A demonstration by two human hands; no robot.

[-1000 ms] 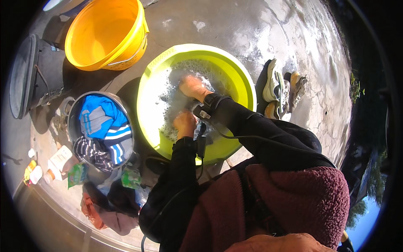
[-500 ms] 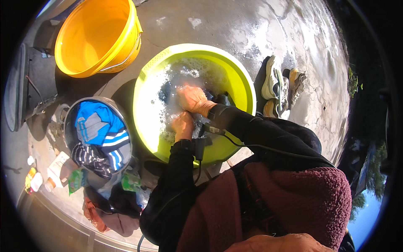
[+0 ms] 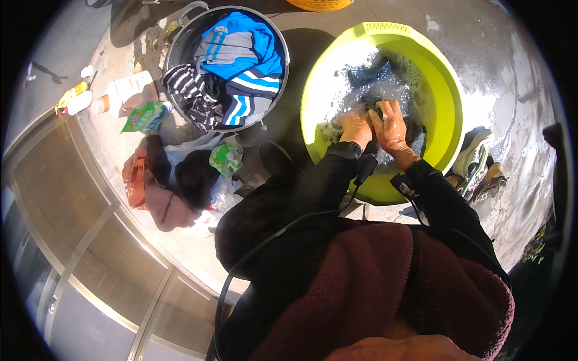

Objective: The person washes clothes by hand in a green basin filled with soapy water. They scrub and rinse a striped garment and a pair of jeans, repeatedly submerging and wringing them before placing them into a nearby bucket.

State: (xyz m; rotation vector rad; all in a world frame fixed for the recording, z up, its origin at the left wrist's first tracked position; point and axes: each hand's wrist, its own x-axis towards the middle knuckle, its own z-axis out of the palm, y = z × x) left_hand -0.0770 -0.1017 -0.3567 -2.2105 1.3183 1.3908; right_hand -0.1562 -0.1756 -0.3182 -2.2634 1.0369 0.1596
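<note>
A lime-green basin (image 3: 444, 78) holds sudsy water, with dark wet cloth in it. Side by side over the near half of the basin, my hands work on a dark wet garment (image 3: 373, 103). My left hand (image 3: 356, 127) is closed at the garment, its fingertips lost in the foam. My right hand (image 3: 391, 127) has bent fingers pressed onto the same cloth from the right. A dark blue piece of fabric (image 3: 370, 74) floats just beyond them; whether it belongs to the same garment I cannot tell.
Left of the basin stands a metal pot (image 3: 285, 66) with blue, grey and striped clothes. Nearer lie a green packet (image 3: 146, 117), plastic bags and dark clothes (image 3: 195, 174). Shoes (image 3: 475, 157) sit right of the basin. A yellow bucket (image 3: 319, 5) shows at the far edge.
My view has swung left, so basin and pot appear farther right. My right hand has come from beyond the left to beside it. Blue fabric now shows above the foam.
</note>
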